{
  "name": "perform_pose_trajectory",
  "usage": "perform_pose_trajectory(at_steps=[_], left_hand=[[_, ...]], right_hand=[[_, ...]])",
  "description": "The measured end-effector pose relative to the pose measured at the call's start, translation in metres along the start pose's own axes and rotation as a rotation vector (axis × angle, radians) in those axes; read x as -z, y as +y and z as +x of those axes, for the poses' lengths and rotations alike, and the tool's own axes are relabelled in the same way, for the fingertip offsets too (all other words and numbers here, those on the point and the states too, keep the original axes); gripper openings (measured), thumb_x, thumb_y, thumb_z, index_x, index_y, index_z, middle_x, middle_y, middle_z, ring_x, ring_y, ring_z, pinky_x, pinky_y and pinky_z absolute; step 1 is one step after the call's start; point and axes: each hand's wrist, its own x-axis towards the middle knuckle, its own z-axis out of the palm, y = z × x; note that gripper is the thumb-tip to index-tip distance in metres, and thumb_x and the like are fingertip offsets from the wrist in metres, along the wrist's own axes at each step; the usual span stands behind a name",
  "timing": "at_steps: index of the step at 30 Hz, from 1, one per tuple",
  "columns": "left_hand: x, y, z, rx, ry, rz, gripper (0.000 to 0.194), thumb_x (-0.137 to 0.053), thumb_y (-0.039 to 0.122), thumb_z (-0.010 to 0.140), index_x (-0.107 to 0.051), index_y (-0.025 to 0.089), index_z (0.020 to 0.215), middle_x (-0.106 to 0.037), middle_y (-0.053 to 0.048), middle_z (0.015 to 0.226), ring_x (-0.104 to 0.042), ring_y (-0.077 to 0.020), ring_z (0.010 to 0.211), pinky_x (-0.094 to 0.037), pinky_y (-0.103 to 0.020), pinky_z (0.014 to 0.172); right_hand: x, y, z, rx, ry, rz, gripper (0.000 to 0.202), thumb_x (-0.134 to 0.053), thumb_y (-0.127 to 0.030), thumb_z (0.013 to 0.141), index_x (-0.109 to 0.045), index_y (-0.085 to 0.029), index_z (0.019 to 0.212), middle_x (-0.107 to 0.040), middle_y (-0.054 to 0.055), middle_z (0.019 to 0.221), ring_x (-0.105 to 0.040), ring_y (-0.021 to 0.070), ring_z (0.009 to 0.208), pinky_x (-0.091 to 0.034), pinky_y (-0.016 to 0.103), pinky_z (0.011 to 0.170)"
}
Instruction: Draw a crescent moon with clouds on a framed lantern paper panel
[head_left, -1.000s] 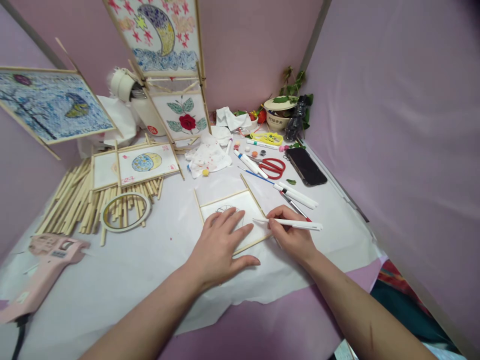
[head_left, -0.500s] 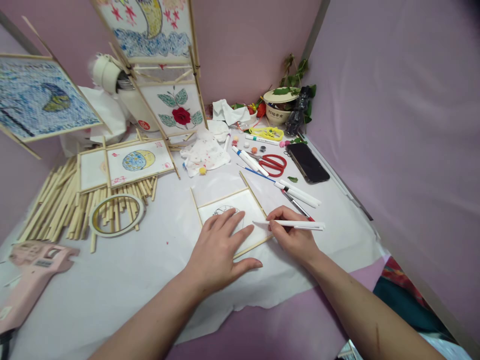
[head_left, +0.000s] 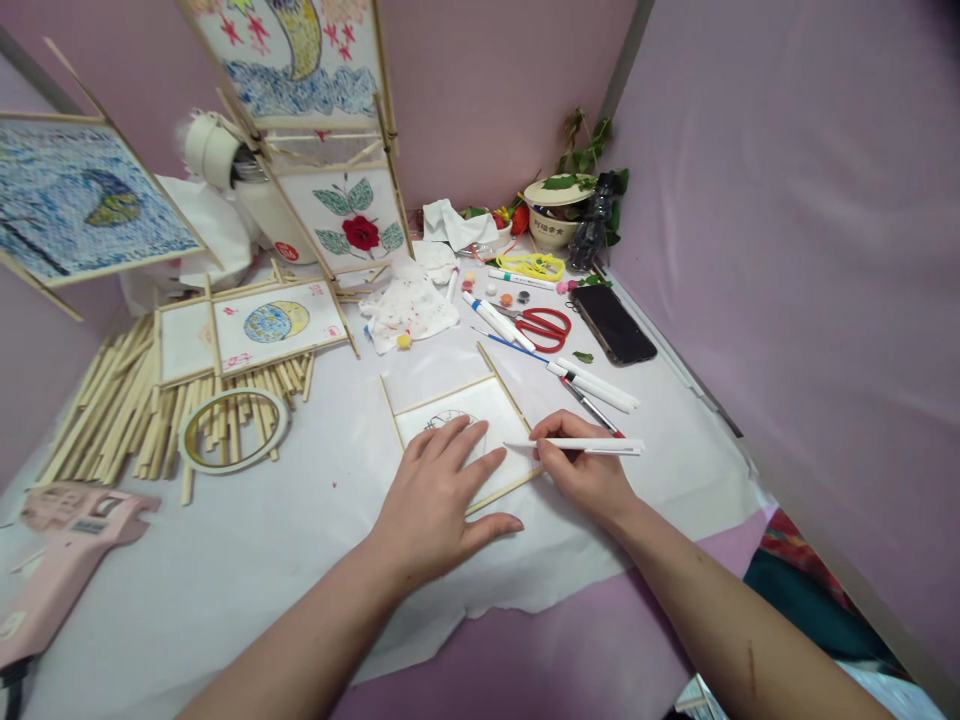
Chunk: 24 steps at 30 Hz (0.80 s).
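A small wood-framed white sheet (head_left: pixel 495 480) lies on the covered table, with a black line drawing (head_left: pixel 450 418) partly hidden under fingers. My left hand (head_left: pixel 442 490) rests flat across the sheet and the lower left of its frame, fingers spread, holding nothing. At the frame's right side my right hand (head_left: pixel 581 465) pinches a white pen (head_left: pixel 600 446). The pen lies nearly level, its tip pointing left over the white sheet; whether the tip touches is too small to tell.
Red scissors (head_left: pixel 544 328), markers (head_left: pixel 596 385) and a phone (head_left: pixel 613 324) lie behind my right hand. Wooden sticks (head_left: pixel 112 400), a tape roll (head_left: pixel 234 430) and a pink glue gun (head_left: pixel 71 560) are at left. Framed pictures (head_left: pixel 360 225) stand behind.
Both hands keep nearly the same pose on and beside the frame. The view has shifted very slightly; the pen still points at about the same spot.
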Motion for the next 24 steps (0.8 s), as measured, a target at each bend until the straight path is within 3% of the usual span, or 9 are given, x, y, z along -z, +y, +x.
perform_pose_trajectory(at_steps=[24], left_hand=[[-0.0004, 0.0004, 0.0003, -0.003, 0.002, -0.005, 0.068, -0.05, 0.072, 0.082, -0.057, 0.025, 0.131, -0.043, -0.012, 0.146, -0.033, -0.0389, 0.134, -0.03, -0.057, 0.104]], right_hand=[[-0.0004, 0.0017, -0.0004, -0.028, 0.001, -0.017, 0.009, -0.055, -0.015, 0.078, -0.062, -0.021, 0.08, -0.065, -0.001, 0.068, -0.059, 0.0142, 0.062, -0.041, 0.024, 0.053]])
